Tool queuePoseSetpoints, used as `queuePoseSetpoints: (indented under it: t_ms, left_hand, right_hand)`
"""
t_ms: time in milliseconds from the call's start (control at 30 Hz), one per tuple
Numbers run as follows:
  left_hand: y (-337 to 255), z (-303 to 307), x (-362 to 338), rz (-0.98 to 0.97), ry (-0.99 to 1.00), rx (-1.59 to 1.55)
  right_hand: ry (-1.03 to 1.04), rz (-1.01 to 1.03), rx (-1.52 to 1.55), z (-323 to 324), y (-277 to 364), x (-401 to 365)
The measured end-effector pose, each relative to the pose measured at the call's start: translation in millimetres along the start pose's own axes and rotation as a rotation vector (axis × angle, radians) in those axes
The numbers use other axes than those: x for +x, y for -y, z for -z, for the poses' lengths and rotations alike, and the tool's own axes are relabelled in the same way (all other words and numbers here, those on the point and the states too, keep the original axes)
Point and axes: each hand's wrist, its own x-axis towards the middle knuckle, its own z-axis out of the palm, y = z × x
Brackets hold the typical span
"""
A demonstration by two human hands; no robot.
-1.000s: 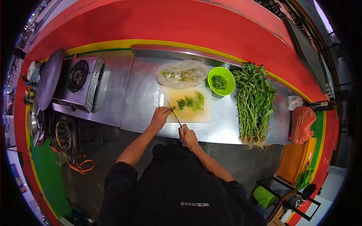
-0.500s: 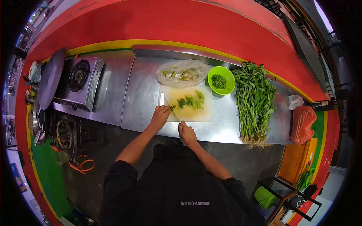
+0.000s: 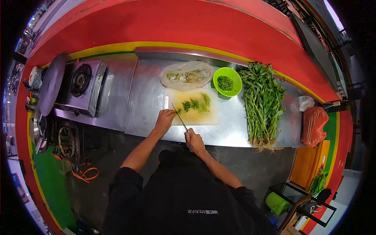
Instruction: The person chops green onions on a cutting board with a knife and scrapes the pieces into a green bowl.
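My right hand (image 3: 194, 141) is wrapped round the handle of a knife (image 3: 180, 117), just in front of the cutting board. The blade slants up and left over the white, yellow-stained cutting board (image 3: 201, 120). My left hand (image 3: 164, 119) is closed at the board's left side, its fingertips pressed on the end of the greens beside the blade. Chopped greens (image 3: 194, 103) lie in a loose row to the right of the knife, dark to pale green. Behind the board, a lime-green bowl (image 3: 238, 83) holds more chopped greens.
A clear plastic bag (image 3: 166, 80) with stems lies behind the board. To the right are a large bunch of leafy greens (image 3: 263, 103) with roots and a red plastic bag (image 3: 314, 127). A gas stove (image 3: 81, 84) and a large dark round lid or pan (image 3: 53, 84) stand left.
The knife blade has lifted and stands more visible, clear of the left fingers. My right hand has shifted slightly down toward me. The whole view has moved a little.
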Motion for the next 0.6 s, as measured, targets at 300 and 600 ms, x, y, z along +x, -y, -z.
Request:
queuePoseSetpoints:
  t_ms: [300, 600]
  left_hand:
    - [-1, -2, 0, 0.008, 0.019, 0.035]
    - [-5, 7, 0, 0.005, 0.031, 0.041]
  right_hand:
    - [-0.001, 0.015, -0.104, -5, 3, 6]
    - [-0.014, 0.043, -0.105, 2, 18, 25]
